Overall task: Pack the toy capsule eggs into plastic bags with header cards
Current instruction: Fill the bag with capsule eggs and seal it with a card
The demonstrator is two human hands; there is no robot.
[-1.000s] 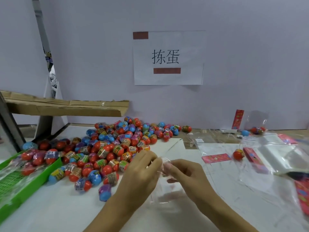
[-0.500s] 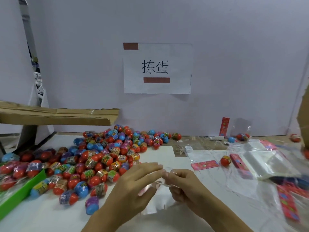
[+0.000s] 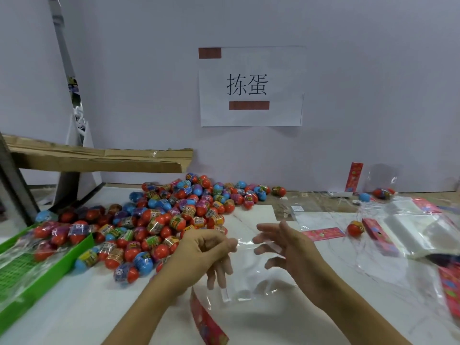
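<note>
A clear plastic bag [image 3: 251, 275] hangs over the white table between my hands. My left hand [image 3: 209, 252] pinches its top edge between thumb and forefinger. My right hand [image 3: 286, 247] is beside the bag's other side with fingers spread and loosely bent, its fingertips at the plastic. A red header card [image 3: 206, 322] lies under the bag near my left wrist. A big pile of toy capsule eggs [image 3: 159, 220], mostly red, blue and purple, covers the table to the left of my hands.
A green tray [image 3: 37, 277] with more eggs stands at the left edge. To the right lie a single egg [image 3: 356, 228], red header cards [image 3: 323, 233], a stack of clear bags [image 3: 413, 227] and loose plastic. A cardboard flap [image 3: 99, 160] overhangs the back left.
My hands have drawn apart: the right hand has let go of the bag's top and spread its fingers, while the left keeps its pinch. The bag now hangs open lower.
</note>
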